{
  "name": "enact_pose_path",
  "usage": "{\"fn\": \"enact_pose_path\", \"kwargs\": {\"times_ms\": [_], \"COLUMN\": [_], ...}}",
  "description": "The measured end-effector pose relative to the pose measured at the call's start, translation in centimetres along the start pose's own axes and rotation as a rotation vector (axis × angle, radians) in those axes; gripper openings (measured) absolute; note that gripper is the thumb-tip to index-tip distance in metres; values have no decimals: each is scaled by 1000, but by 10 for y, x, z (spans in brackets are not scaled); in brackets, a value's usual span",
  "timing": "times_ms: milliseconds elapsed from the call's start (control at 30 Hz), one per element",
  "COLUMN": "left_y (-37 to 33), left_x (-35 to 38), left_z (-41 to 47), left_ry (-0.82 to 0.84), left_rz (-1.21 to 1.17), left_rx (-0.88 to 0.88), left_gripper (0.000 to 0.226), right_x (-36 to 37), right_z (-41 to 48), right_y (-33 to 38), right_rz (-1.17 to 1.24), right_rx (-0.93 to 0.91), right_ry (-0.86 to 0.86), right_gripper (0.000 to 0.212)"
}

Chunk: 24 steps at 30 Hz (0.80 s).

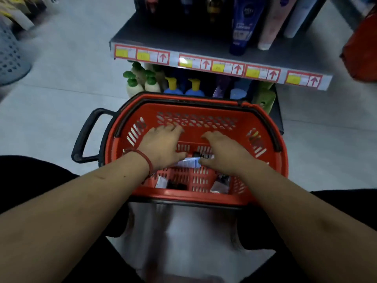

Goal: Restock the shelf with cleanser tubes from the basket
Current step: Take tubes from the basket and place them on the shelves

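A red plastic basket [204,111] stands on the floor in front of the grey shelf [173,35]. Both of my hands are down inside it. My left hand [163,146] lies flat with fingers spread, its thumb beside a pale cleanser tube [190,162] with a black cap. My right hand [223,153] is curled over that tube's right end; its grip is hidden. Two more tubes lie near the basket's near wall, one white [161,181] and one silvery [220,183]. On the shelf stand a dark blue tube [242,27], a pink tube [273,23] and a white tube [299,15].
Pump bottles with green caps [132,82] and blue bottles with yellow pumps [173,87] fill the lower shelf behind the basket. The basket's black pull handle [85,135] sticks out left. A grey perforated bin [10,58] stands far left and a red object [363,48] hangs at right.
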<state>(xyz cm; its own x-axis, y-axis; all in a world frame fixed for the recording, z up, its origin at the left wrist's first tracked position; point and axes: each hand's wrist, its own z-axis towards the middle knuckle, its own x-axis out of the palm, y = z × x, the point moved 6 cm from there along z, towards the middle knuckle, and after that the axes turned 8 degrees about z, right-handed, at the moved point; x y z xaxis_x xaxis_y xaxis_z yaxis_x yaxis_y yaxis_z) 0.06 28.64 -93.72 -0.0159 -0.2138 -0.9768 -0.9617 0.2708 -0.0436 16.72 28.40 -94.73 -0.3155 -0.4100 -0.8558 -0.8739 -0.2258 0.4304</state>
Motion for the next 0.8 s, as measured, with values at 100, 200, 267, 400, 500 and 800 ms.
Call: {"fn": "enact_pose_path", "kwargs": {"times_ms": [100,200,267,400,500,800], "left_y": [13,31,45,65,74,87], "left_x": [52,97,123,163,193,245], "left_z": [3,14,27,58,77,106], "left_ry": [157,300,368,465,559,518], "left_rz": [-8,-2,-29,-33,-30,-45], "left_rx": [-47,-106,-151,-214,-231,-496], "left_gripper": [62,56,55,44,43,48], "right_x": [44,76,96,131,153,224], "right_z": [9,25,42,84,117,169], "right_y": [-20,-37,-47,-55,-50,-40], "right_rz": [26,40,23,12,57,31], "right_rx": [70,104,109,95,80,16], "right_ry": [123,181,216,262,236,219], "right_gripper": [70,76,78,76,60,57]}}
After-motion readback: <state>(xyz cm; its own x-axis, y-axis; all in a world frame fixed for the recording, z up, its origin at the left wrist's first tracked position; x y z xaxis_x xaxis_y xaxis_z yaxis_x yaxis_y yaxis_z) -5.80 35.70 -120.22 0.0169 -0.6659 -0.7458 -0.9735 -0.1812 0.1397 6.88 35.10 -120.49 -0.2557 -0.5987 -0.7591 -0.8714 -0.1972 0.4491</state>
